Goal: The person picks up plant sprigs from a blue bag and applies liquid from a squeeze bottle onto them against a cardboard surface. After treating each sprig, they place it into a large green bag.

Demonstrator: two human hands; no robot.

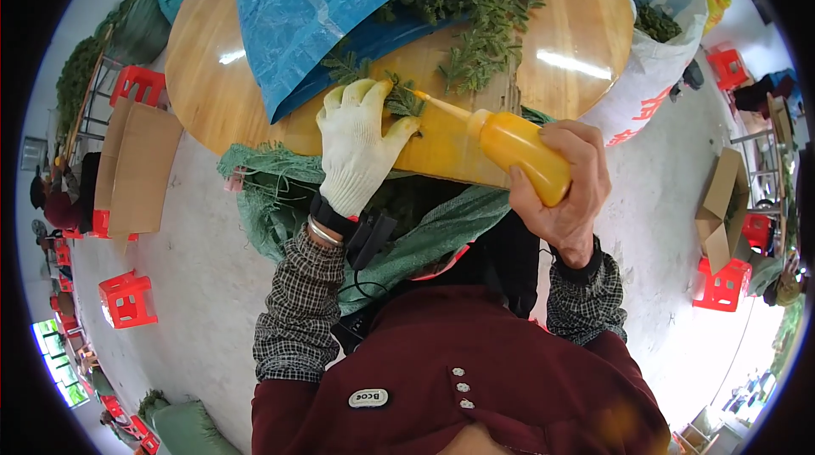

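My left hand [358, 148], in a white knit glove, pinches a small green fir-like sprig [402, 102] above a yellowish wooden board [454, 149]. Its thumb and fingers close around the sprig's near end. In my bare right hand [577, 179] is a yellow squeeze bottle [519, 149], tilted so its thin nozzle points left. The nozzle's tip is at the sprig, close to my left fingertips; whether it touches cannot be made out. Beyond the hands, more green sprigs [488, 18] spill from a blue plastic bag [293, 14].
The board lies on a round wooden table [204, 73]. A green woven sack [276, 192] hangs at its near edge, over my lap. A white sack [671, 52] of greenery stands right. Cardboard boxes [148, 166] and red stools [129, 300] are on the floor around.
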